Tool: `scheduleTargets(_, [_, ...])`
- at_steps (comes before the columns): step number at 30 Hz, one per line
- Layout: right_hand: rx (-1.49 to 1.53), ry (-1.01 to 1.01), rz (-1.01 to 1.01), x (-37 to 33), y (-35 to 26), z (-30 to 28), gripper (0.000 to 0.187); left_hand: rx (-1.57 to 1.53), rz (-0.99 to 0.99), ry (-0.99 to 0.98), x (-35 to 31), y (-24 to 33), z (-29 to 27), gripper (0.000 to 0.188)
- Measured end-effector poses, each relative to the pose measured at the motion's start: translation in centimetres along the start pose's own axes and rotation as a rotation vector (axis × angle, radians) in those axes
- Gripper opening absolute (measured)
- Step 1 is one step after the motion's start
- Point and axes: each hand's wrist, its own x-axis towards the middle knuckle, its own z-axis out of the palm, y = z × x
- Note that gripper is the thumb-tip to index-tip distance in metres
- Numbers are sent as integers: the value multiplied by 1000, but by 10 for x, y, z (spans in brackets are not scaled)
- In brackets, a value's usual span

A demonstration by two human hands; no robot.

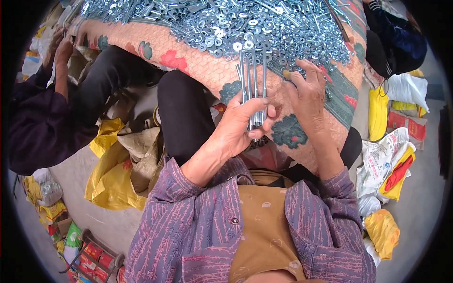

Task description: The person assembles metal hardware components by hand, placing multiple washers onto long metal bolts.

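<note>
My left hand (240,120) is closed around a bundle of several long, thin metal bolts (255,70). They stand roughly side by side, their long ends pointing away from me toward the heap. Thicker sleeve-like ends show near my fingers. Flat washers (237,46) lie at or just beyond the far tips; whether they sit on the bolts I cannot tell. My right hand (309,92) hovers at the near edge of the heap of washers and nuts (283,40), fingers bent and apart, with nothing visible in them. One of its fingertips looks yellowish.
A patterned, flowered cloth (198,70) covers the work surface under the hardware. A person in dark clothes (52,113) sits at the left, another (396,37) at the far right. Yellow sacks (111,174) lie on the floor to the left, more bags (387,160) to the right.
</note>
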Motion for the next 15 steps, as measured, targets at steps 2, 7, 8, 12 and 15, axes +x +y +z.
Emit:
scheduleTargets(2, [13,7,-30,2,2,0,17,34,0,-11,-2,-1,-8,24])
scheduleTargets(7, [-19,61,-125,16,2,4,9,231,68,96,-4,-9,-11,20])
scheduleTargets(8, [-40,29,-131,18,2,5,7,270,86,110,-3,-10,-12,19])
scheduleTargets(12, [-91,64,-227,13,4,7,5,349,114,107,-2,-9,-11,18])
scheduleTargets(15, [-47,32,-227,24,8,7,7,370,127,81,0,-8,-12,18])
